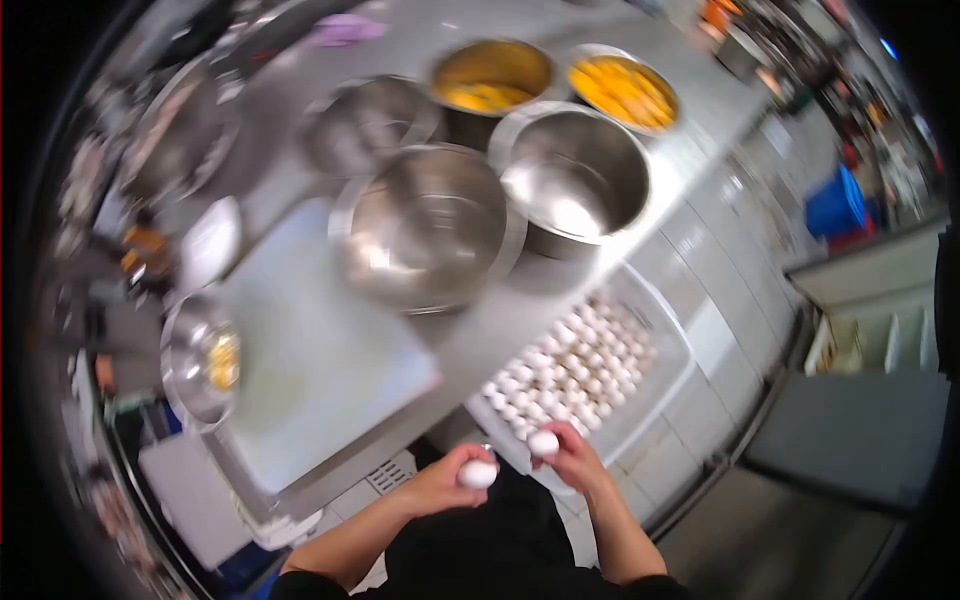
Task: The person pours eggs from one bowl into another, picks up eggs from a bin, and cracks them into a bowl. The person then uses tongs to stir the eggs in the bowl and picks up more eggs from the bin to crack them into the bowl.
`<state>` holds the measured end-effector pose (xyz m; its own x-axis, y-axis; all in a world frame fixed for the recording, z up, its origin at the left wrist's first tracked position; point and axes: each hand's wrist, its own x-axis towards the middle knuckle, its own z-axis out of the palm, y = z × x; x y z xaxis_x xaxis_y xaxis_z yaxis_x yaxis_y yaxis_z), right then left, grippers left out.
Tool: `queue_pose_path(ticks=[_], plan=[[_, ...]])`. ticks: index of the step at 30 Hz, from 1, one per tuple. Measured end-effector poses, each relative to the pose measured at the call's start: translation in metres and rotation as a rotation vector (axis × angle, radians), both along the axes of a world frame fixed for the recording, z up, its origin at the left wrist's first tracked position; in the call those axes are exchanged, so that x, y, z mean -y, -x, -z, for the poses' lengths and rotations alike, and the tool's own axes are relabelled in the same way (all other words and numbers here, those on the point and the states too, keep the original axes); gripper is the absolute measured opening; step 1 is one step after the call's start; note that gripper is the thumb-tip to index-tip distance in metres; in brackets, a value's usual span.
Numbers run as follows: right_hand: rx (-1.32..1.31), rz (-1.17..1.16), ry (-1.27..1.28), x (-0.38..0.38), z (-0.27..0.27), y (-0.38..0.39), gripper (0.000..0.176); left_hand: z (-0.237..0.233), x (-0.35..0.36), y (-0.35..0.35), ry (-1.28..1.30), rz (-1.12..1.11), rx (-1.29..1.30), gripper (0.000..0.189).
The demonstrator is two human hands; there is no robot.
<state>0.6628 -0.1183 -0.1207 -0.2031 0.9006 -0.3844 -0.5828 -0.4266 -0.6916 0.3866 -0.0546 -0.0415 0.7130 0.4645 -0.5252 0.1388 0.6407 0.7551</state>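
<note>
My left hand (448,482) is closed round a white egg (478,475) in front of my dark apron. In my right hand (578,462) there is another white egg (543,444), gripped between thumb and fingers. Both eggs look whole. Just beyond my right hand stands a translucent plastic tub (672,385) holding many white eggs (570,365). On the steel counter, a wide steel bowl (430,225) and a deep steel pot (580,170) sit side by side, with no contents that I can make out.
A pale cutting board (320,350) lies on the counter, beside a small steel bowl (185,375) with something yellow in it. Further back are two containers of yellow-orange pieces, a pot (490,60) and a bowl (622,88). A blue bucket (836,205) stands at the right.
</note>
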Motion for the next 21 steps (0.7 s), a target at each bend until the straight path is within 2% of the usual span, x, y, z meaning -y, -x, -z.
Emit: queue_pose_path(ticks=[2, 3, 4, 6, 8, 10, 12, 14, 16, 17, 18, 19, 20, 21], plan=[[0.006, -0.301, -0.064, -0.017, -0.065, 0.05, 0.042, -0.062, 0.017, 0.071, -0.281, -0.086, -0.113, 0.052], [-0.045, -0.43, -0.107, -0.031, -0.092, 0.08, 0.041, -0.087, 0.027, 0.106, -0.346, -0.213, -0.134, 0.051], [-0.09, -0.558, -0.148, -0.043, -0.114, 0.11, 0.039, -0.12, 0.032, 0.136, -0.298, -0.408, -0.156, 0.051], [-0.043, -0.702, -0.268, -0.071, -0.152, 0.181, 0.042, -0.159, 0.041, 0.2, -0.279, -0.784, -0.291, 0.036], [0.268, -0.864, -0.519, -0.111, -0.199, 0.257, 0.052, -0.159, 0.034, 0.266, -0.376, -1.187, -0.323, 0.031], [0.314, -0.831, -0.566, -0.15, -0.219, 0.337, 0.052, -0.149, 0.011, 0.335, -0.36, -1.506, -0.241, 0.026], [0.231, -0.663, -0.459, -0.191, -0.23, 0.419, 0.045, -0.139, -0.022, 0.394, -0.431, -1.67, -0.154, 0.038], [0.035, -0.473, -0.311, -0.23, -0.238, 0.493, 0.043, -0.143, -0.056, 0.434, -0.414, -1.849, -0.044, 0.043], [0.052, -0.263, -0.258, -0.252, -0.248, 0.548, 0.042, -0.148, -0.085, 0.461, -0.465, -1.93, -0.007, 0.043], [0.059, -0.263, -0.267, -0.262, -0.244, 0.573, 0.042, -0.154, -0.097, 0.467, -0.442, -1.965, -0.02, 0.043], [0.108, -0.176, -0.264, -0.271, -0.237, 0.596, 0.044, -0.146, -0.114, 0.474, -0.481, -1.962, -0.05, 0.041], [0.156, -0.088, -0.258, -0.273, -0.234, 0.612, 0.045, -0.118, -0.138, 0.48, -0.673, -1.87, -0.22, 0.04], [0.157, -0.085, -0.263, -0.271, -0.235, 0.622, 0.045, -0.098, -0.158, 0.482, -0.859, -1.759, -0.388, 0.039], [0.175, -0.25, -0.335, -0.267, -0.235, 0.63, 0.046, -0.119, -0.155, 0.473, -0.861, -1.756, -0.384, 0.039]])
